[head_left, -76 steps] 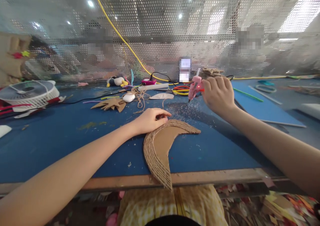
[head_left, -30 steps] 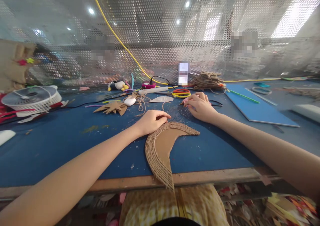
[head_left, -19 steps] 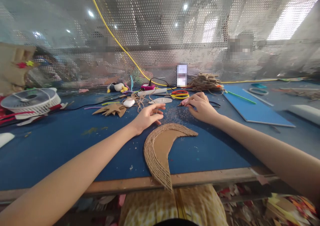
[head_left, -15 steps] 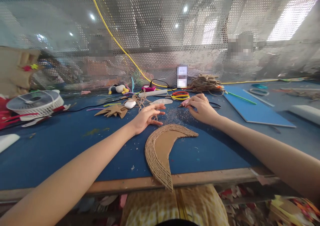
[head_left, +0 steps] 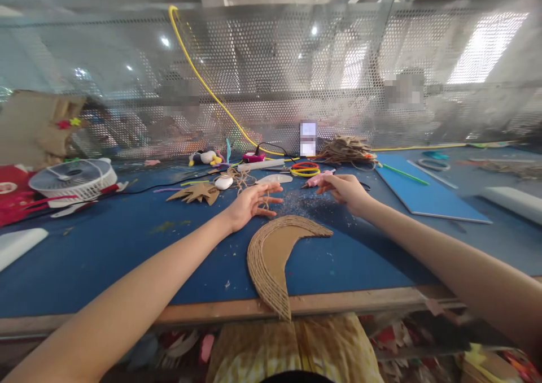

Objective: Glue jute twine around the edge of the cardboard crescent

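My left hand [head_left: 249, 207] is beside the top of a cardboard crescent [head_left: 275, 253], its fingers spread. A thin strand of jute twine [head_left: 266, 203] loops loosely among those fingers, and looser twine [head_left: 245, 178] lies just behind them. Rows of twine cover the crescent's outer band; bare cardboard shows along its inner side, and its lower tip overhangs the table edge. My right hand [head_left: 345, 194] is at the rear of a pink glue gun [head_left: 318, 181] lying on the table, fingers bent and apart, apparently not gripping it. Part of the gun is hidden behind the fingers.
A spiky cardboard cutout [head_left: 195, 193] and a white case [head_left: 223, 183] lie left. Behind are coiled cords [head_left: 305, 169], a twine bundle [head_left: 347, 148] and a phone [head_left: 307, 139]. A blue board [head_left: 427, 194] lies right, a white fan [head_left: 74, 181] far left. Perforated metal [head_left: 271, 72] backs the table.
My right hand has drawn back to the right from the glue gun, whose body is now more exposed. The left hand's fingers have spread slightly. The view has tilted up a little.
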`<state>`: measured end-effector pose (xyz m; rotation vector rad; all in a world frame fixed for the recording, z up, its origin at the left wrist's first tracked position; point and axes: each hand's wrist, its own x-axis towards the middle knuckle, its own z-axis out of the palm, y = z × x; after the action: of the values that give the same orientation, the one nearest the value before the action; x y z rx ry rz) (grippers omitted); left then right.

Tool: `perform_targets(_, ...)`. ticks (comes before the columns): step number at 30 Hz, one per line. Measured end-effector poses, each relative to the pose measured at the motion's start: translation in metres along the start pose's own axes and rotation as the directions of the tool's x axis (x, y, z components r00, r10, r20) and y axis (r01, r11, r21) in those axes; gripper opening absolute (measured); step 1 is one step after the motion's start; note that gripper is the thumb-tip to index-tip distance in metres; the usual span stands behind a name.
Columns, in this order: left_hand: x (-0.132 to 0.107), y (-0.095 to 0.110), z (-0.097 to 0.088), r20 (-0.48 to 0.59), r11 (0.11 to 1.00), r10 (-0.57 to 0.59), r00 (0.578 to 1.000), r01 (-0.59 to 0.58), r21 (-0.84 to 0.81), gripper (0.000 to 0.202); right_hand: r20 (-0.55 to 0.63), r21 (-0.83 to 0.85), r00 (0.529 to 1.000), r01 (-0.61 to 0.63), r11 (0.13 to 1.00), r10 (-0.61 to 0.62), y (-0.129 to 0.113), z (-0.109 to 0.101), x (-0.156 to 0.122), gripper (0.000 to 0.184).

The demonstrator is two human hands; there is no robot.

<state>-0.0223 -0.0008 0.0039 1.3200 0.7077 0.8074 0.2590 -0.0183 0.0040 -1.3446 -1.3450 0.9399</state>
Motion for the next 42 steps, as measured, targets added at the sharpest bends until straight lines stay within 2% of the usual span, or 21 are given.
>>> perform_targets(8, -0.0024, -0.003, 0.0006, 0.04, 0.998, 0.043, 0.998, -0.045, 0.054, 0.042, 0.025, 0.115, 0.996, -0.084, 0.99, 0.082, 0.0035, -0.0035, 0.003, 0.023)
perform_targets(16, -0.0025, -0.0018, -0.0008, 0.046, 0.999, 0.03, 0.998, -0.032, 0.036, 0.043, 0.065, 0.126, 0.995, -0.088, 0.988, 0.08, 0.0007, -0.001, -0.0006, 0.031)
perform_targets(21, -0.0015, -0.0017, -0.0017, 0.034, 1.0, 0.021, 0.999, -0.022, 0.009, 0.043, 0.007, 0.138, 0.996, -0.085, 0.987, 0.085, 0.0003, 0.0002, -0.0022, 0.025)
perform_targets(24, -0.0017, -0.0016, -0.0013, 0.032, 1.0, 0.017, 0.999, -0.017, -0.005, 0.043, -0.039, 0.149, 0.994, -0.094, 0.984, 0.1, 0.0022, 0.001, -0.0022, 0.042)
perform_targets(26, -0.0019, -0.0017, -0.001, 0.03, 1.0, 0.013, 0.999, -0.013, -0.011, 0.043, -0.046, 0.168, 0.993, -0.096, 0.981, 0.105, 0.0038, 0.001, -0.0014, 0.045)
perform_targets(32, -0.0019, -0.0022, -0.0013, 0.038, 1.0, 0.017, 0.999, -0.016, -0.002, 0.044, 0.014, 0.252, 0.995, -0.101, 0.962, 0.101, 0.0041, -0.0031, 0.0012, 0.018)
perform_targets(42, -0.0012, -0.0037, -0.0027, 0.047, 1.0, 0.022, 0.999, -0.022, 0.0, 0.045, 0.016, 0.178, 0.996, -0.089, 0.98, 0.087, 0.0017, -0.0025, -0.0013, 0.023)
